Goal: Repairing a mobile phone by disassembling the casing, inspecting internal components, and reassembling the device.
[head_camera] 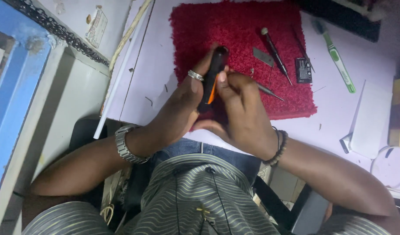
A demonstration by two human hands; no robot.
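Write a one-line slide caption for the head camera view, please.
Both hands, left hand and right hand, grip a slim black-and-orange device above a shaggy red mat with small screwdrivers.

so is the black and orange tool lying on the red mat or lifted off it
Lifted: both the left hand and right hand hold the tool above the red mat.

- Both hands meet over the near edge of a red mat (239,26) on the pale worktop (143,74).
- The left hand (182,104) wraps a black-and-orange tool (212,78); the right hand (241,109) closes on it from the right.
- On the mat, right of the hands: a thin screwdriver (275,52) and a small black battery (303,70).
- Further right on the worktop lies a green toothbrush (337,58).
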